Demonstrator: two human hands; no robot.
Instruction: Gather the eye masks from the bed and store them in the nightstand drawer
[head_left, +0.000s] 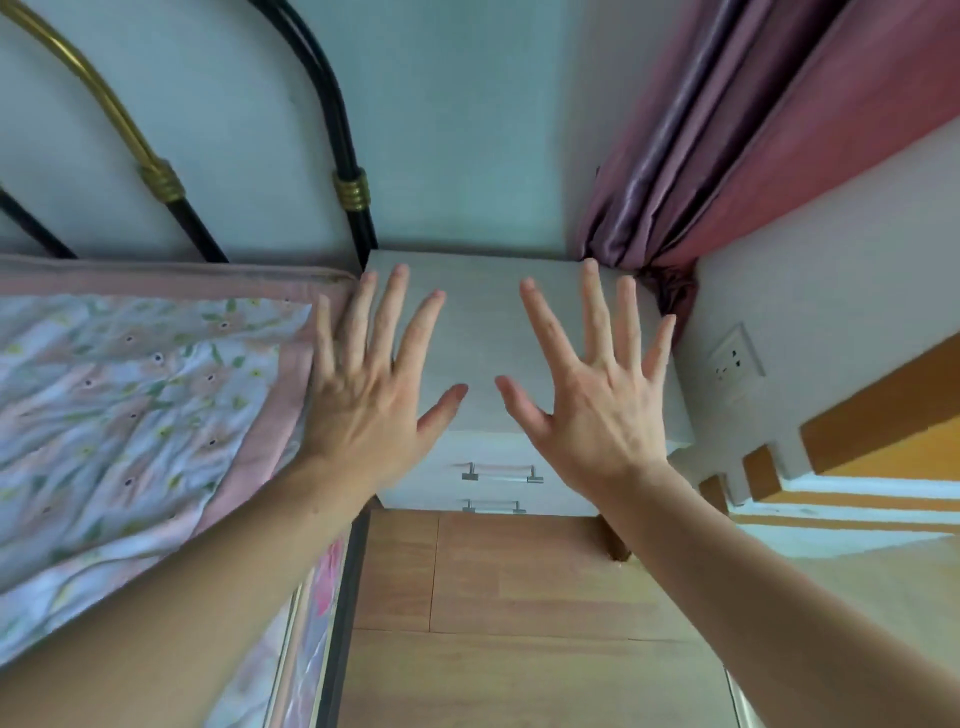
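The nightstand stands in the corner, tight between the bed on my left and the pale wall with a socket on my right. I see two drawers on its front, both pushed in flush: the top drawer has a slim metal handle, and the lower drawer has a matching one. The eye masks I cannot find on the stretch of bed I have in view (only a flowered cover with a pink border shows there).

My left hand is held out over the near left corner of the nightstand top, back of the hand up, fingers straight and spread wide, with nothing in it. My right hand mirrors it over the right half of the top, likewise splayed flat and empty. The two thumbs point toward each other, near but apart. Whether the palms touch the top or sit above it I cannot tell.

Behind the bed rises a black and brass headboard. A pink curtain hangs at the right, its folds bunched beside the nightstand's back corner. Wooden floor runs below.
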